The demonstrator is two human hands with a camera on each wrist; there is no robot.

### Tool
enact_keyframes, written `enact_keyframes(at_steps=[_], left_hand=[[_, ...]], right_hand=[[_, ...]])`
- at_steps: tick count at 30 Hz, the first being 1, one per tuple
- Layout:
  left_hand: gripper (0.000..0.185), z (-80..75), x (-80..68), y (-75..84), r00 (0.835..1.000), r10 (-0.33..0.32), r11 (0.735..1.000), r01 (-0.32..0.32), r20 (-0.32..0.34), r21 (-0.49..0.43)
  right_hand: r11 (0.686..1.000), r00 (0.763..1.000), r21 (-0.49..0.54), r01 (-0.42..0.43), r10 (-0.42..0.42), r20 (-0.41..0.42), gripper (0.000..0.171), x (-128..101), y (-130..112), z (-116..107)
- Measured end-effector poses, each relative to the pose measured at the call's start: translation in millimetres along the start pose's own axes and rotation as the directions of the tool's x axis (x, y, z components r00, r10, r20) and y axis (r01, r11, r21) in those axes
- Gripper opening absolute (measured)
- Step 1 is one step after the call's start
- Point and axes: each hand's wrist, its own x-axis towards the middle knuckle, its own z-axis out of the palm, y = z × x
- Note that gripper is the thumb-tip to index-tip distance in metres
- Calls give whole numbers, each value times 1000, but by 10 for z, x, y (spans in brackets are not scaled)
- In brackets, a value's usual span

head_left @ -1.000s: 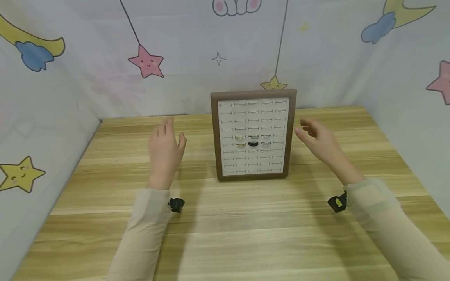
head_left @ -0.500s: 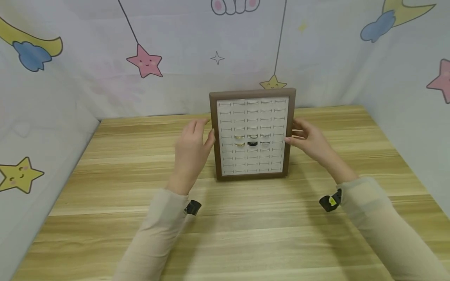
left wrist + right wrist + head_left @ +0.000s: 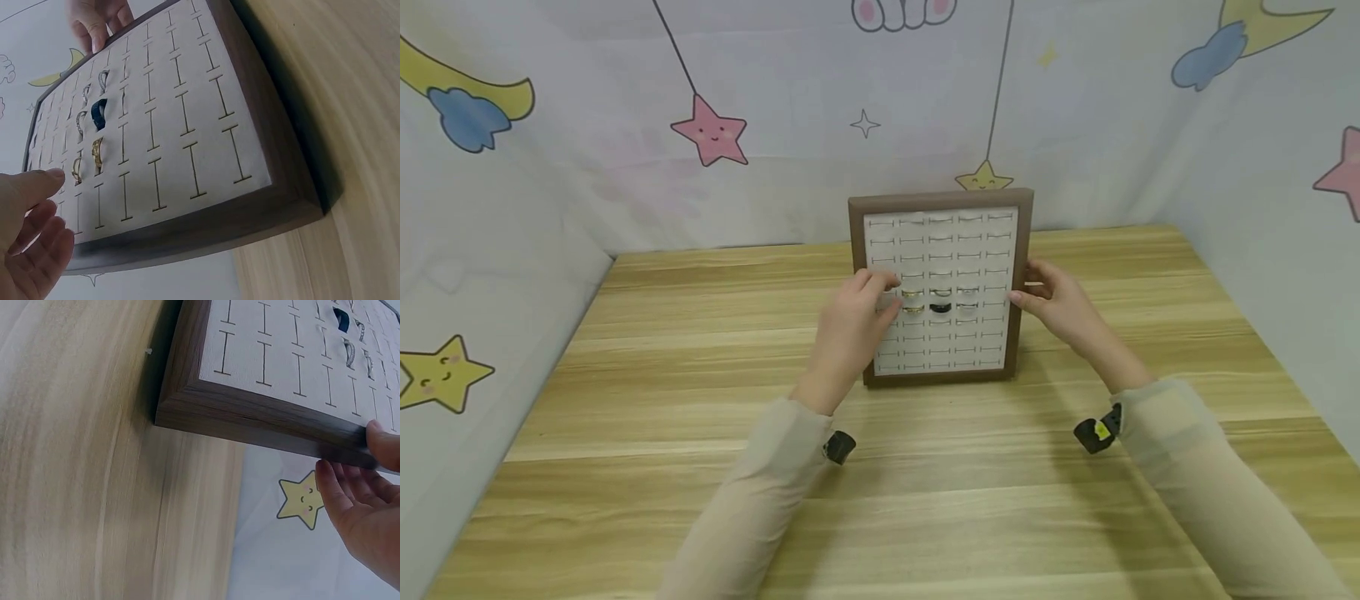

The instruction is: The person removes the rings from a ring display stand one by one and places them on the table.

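Observation:
A brown-framed ring display board (image 3: 942, 202) with a white slotted front stands upright on the table. In its middle slots sit several rings: a gold ring (image 3: 97, 155) and another gold ring (image 3: 77, 170) in the left column, a wide dark ring (image 3: 940, 308) and silver-coloured ones beside them. My left hand (image 3: 852, 327) is in front of the board's left side, thumb and fingers apart, close to the gold rings and holding nothing. At the right edge my right hand (image 3: 1065, 312) grips the frame, its thumb on the front and its fingers behind.
The wood-grain table (image 3: 925, 492) extends around the board. Behind and at both sides hangs a pale cloth (image 3: 805, 192) printed with stars, moons and clouds. A small black wrist camera (image 3: 839, 447) sits at the left cuff, another wrist camera (image 3: 1095, 434) at the right.
My left hand has moved right from beside the board to in front of its left columns. My right hand has come left and taken hold of the frame's right edge. The board stays put.

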Motion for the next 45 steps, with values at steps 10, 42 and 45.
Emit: enact_keyframes(at_steps=[10,42,45], left_hand=[[14,147,19,20,1000,4,999,-5,14,52],[10,93,63,22,994,-37,999,39,104,-14],[10,67,73,32,990,-80,993,89,117,-76]], right_hand=[[1000,1000,24,0,0,3,57,1,-23,34],[1000,1000,-13,-13,13,6,57,16,1,32],[1000,1000,-8,-12,12,9,57,21,-6,29]])
